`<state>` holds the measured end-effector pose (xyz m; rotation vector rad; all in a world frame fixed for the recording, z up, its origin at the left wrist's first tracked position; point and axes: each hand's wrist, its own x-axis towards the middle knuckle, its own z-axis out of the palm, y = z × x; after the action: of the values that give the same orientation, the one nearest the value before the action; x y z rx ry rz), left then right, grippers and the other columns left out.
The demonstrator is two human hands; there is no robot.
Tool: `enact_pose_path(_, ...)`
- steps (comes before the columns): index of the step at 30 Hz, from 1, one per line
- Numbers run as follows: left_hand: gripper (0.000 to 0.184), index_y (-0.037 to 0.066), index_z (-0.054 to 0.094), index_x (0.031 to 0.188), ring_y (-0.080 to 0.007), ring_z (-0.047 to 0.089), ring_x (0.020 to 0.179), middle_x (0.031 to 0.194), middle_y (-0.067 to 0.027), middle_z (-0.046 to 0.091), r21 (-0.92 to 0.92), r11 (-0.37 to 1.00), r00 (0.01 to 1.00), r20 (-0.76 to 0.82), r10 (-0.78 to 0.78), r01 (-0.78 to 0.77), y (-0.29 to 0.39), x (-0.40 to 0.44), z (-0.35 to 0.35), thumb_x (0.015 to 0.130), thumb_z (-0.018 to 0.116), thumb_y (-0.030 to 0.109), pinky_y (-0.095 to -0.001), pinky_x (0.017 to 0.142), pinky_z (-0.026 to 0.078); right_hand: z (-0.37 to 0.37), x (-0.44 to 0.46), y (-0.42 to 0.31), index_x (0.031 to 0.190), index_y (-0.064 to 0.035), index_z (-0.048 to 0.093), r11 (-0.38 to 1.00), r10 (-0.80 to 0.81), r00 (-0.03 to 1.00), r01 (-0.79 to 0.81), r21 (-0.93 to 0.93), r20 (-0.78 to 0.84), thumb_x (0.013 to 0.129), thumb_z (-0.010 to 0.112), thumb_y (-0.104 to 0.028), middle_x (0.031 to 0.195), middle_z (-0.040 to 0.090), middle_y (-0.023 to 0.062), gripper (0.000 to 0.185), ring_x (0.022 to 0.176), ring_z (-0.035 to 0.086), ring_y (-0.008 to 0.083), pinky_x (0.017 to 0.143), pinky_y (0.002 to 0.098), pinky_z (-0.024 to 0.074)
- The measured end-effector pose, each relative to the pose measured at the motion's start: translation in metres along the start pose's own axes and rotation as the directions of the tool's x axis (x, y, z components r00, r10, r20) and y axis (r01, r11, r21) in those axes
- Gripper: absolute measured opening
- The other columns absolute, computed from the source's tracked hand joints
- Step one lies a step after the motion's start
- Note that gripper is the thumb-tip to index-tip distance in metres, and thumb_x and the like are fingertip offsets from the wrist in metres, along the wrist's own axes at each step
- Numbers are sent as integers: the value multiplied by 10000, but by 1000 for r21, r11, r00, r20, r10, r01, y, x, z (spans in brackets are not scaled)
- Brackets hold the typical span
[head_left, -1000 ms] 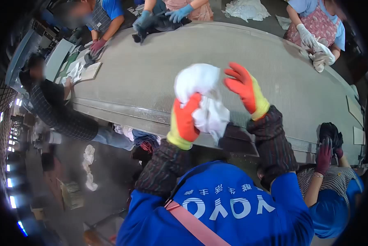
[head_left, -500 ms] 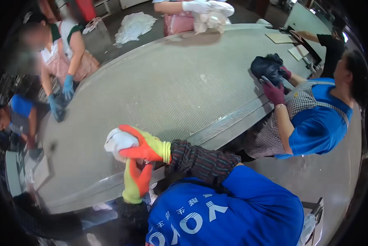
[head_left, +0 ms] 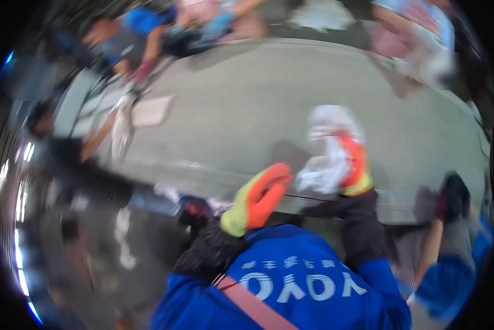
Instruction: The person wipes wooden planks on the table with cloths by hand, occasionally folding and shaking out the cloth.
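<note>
A bundled white cloth (head_left: 326, 157) is in my right hand (head_left: 358, 165), whose orange and yellow glove wraps its right side above the table's near edge. Part of the cloth hangs down to the left of the hand. My left hand (head_left: 258, 198), in a matching glove, is to the lower left of the cloth and apart from it. Its fingers are stretched out and nothing is in them. Motion blurs the cloth and the right fingers.
The large grey ribbed table (head_left: 219, 121) spans the view. Co-workers stand around its far, left and right sides. A pale board (head_left: 152, 111) lies at its left. A white cloth pile (head_left: 323, 15) is beyond the far edge. Coloured cloths (head_left: 197, 208) lie below the near edge.
The white cloth has passed from my left hand to my right hand. Both hands were at it half a second ago; now my left hand is off it. The camera view has swung and come back.
</note>
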<state>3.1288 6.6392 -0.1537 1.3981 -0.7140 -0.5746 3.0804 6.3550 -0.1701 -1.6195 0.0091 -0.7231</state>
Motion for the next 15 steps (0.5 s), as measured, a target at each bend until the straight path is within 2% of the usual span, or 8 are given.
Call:
enact_pose_path(2, 416, -33, 511, 1484, -264, 622, 1291, 1416, -140, 618, 17, 999, 982, -187, -31, 35, -12, -17, -11, 1083, 569, 64, -409, 1090, 513, -28, -5, 40, 1332, 19, 596, 975, 122, 987, -100, 198, -102, 1106, 467, -171, 1249, 685, 102, 322, 1141, 655, 166, 985, 324, 543)
enact_pose_path(4, 428, -34, 504, 1489, -262, 630, 1285, 1406, -146, 622, -96, 992, 957, -266, -111, 88, -33, -22, -28, 1077, 581, 54, -406, 1084, 519, -30, -4, 42, 1371, 13, 574, 768, 249, 965, -148, 622, -77, 1105, 465, -182, 1260, 684, 114, 347, 1199, 642, 179, 1012, 333, 535)
enact_pose_path(8, 417, -34, 523, 1471, -253, 640, 1265, 1388, -150, 637, -213, 975, 888, -432, -155, 67, -32, -43, -59, 1076, 592, 82, -398, 1047, 541, -17, 12, 35, 1321, 0, 599, 913, 229, 968, -176, 368, -104, 1089, 494, -189, 1228, 684, 105, 316, 1158, 647, 183, 981, 332, 540)
enact_pose_path(10, 399, -26, 543, 1456, -262, 652, 1246, 1360, -153, 659, -50, 995, 910, -402, -103, 91, -26, -49, -84, 1082, 584, 108, -393, 1022, 554, -2, 20, 22, 1275, -11, 616, 919, 223, 972, -185, 349, -72, 1077, 514, -190, 1197, 683, 94, 285, 1120, 648, 173, 957, 331, 542)
enact_pose_path(12, 384, -22, 567, 1440, -275, 647, 1257, 1373, -172, 654, -39, 995, 885, -455, -97, 89, -43, -47, -102, 1087, 542, 128, -372, 1018, 555, 12, 30, 6, 1228, -22, 634, 885, 201, 979, -168, 434, -32, 1065, 533, -191, 1166, 682, 82, 255, 1083, 649, 164, 933, 330, 544)
enact_pose_path(13, 421, -6, 539, 1467, -271, 664, 1216, 1394, -171, 643, -139, 987, 876, -462, -142, 87, -62, -43, -120, 1090, 557, 180, -393, 1020, 552, 12, 33, -2, 1205, -27, 643, 834, 206, 978, -164, 526, -22, 1059, 543, -191, 1151, 682, 76, 241, 1064, 649, 160, 921, 329, 545)
enact_pose_path(14, 465, -37, 461, 1526, -275, 605, 1326, 1489, -177, 560, 131, 991, 928, -371, 24, 27, -74, -42, -137, 1097, 493, 140, -364, 1074, 535, 11, 32, -12, 1182, -32, 652, 767, 214, 976, -146, 625, -34, 1054, 553, -191, 1136, 681, 70, 227, 1045, 649, 155, 909, 329, 546)
enact_pose_path(15, 473, -41, 443, 1534, -273, 602, 1328, 1487, -173, 561, -32, 999, 915, -401, -50, 41, -64, -29, -130, 1096, 488, 132, -364, 1080, 534, 13, 29, -24, 1159, -38, 661, 733, 221, 972, -113, 671, -77, 1048, 563, -192, 1120, 681, 64, 214, 1026, 650, 151, 897, 328, 547)
